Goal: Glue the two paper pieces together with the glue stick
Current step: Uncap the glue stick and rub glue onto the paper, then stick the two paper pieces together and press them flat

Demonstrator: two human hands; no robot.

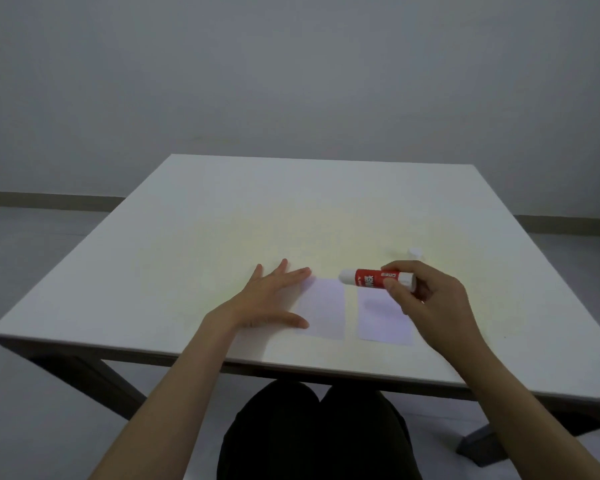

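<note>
Two pale lilac paper pieces lie side by side near the table's front edge: the left paper piece (324,310) and the right paper piece (383,318), with a narrow gap between them. My left hand (269,299) lies flat with fingers spread, its fingertips and thumb on the left piece's left edge. My right hand (426,299) grips a red-and-white glue stick (371,277) held sideways above the right piece, with its white tip pointing left. The stick's cap is off.
A small white cap (414,252) stands on the white table (257,220) just beyond my right hand. Dark table legs show below the front edge, and my dark-clothed lap is under it. A grey wall and floor lie behind.
</note>
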